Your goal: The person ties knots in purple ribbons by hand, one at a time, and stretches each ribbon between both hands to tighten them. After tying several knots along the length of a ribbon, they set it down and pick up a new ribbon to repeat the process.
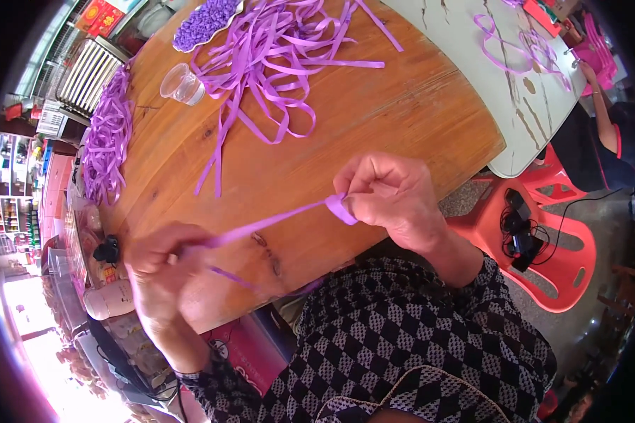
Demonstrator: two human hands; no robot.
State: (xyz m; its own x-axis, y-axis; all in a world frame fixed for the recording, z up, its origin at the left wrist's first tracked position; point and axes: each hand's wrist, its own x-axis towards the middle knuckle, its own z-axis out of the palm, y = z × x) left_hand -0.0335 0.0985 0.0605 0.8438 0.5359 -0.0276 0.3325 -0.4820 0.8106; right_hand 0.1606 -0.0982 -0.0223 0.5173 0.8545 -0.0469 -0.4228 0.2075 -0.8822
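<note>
A purple ribbon point(271, 217) is stretched between my two hands above the wooden table. My right hand point(391, 194) pinches one end, where the ribbon bends into a small loop. Lower and to the left, my left hand point(164, 262) is closed on the other stretch; it is somewhat blurred, and a loose tail hangs beneath it. Farther back on the wooden table point(374, 116) lies a large tangle of purple ribbons point(264, 60). Beside that stand a clear plastic cup point(182, 84) and a dish of small purple pieces point(208, 22).
Another heap of purple ribbon point(109, 141) hangs at the table's left edge. A white table point(466, 53) adjoins at the right, with loose ribbon and another person's arm point(601, 113) beside it. An orange stool point(554, 275) holds black cables and adapters. A pale bottle point(109, 299) is at lower left.
</note>
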